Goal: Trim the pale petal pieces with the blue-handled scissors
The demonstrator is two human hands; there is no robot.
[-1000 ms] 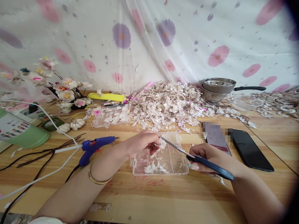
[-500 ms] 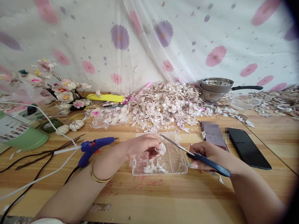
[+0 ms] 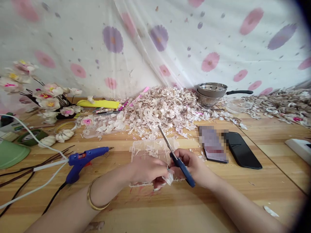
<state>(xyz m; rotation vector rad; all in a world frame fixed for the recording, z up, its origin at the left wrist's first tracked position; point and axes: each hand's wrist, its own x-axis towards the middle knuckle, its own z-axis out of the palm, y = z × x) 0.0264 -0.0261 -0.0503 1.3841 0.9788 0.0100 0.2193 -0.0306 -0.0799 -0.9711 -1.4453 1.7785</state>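
Observation:
Between the thumb and fingers of my left hand is a thin whitish petal, pinched over the near edge of a clear plastic box. My right hand is closed round the scissors, which have dark blue handles; their blades point up and away over the box's right side. The fingertips of my right hand are close to the petal; whether they touch it I cannot tell. Pale scraps lie in the box, whose near part my hands hide.
A blue glue gun with cords lies at left, near white flowers. Behind the box rises a heap of dried petals, with metal bowls beside it. Two phones lie at right.
My right hand has brought the scissors left, close to my left hand, and their blades now point more steeply away. My left hand has come lower with the petal. The camera view has shifted right.

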